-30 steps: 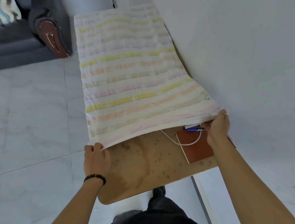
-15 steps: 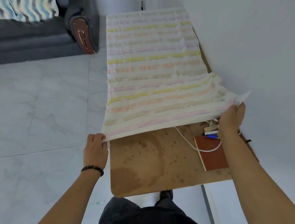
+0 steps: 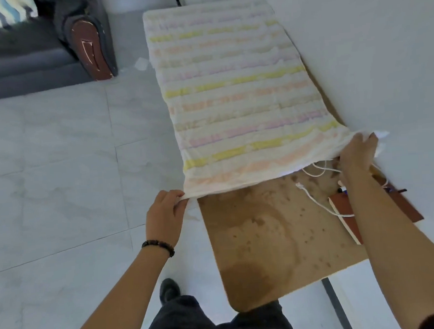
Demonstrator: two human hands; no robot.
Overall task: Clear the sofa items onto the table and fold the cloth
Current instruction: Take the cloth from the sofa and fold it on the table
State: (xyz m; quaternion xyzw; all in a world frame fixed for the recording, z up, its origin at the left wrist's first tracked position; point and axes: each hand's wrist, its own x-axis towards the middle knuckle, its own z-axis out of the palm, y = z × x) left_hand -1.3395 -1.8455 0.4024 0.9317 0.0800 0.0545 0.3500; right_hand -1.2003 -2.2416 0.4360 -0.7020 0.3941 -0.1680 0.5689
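Head view: the striped cloth [image 3: 236,98] covers the far part of the table [image 3: 263,243], running from mid-frame toward 12 o'clock. The left hand [image 3: 164,217] pinches the cloth's near corner at 7 o'clock of it, just off the table edge. The right hand [image 3: 356,153] grasps the other near corner at 4 o'clock, and the hem is stretched between them. On the bare stained wood, at 3 o'clock, lie a white cable [image 3: 314,199], a brown book [image 3: 341,205] and a pen [image 3: 342,189], partly under the right forearm. A sofa [image 3: 21,63] sits at 10 o'clock.
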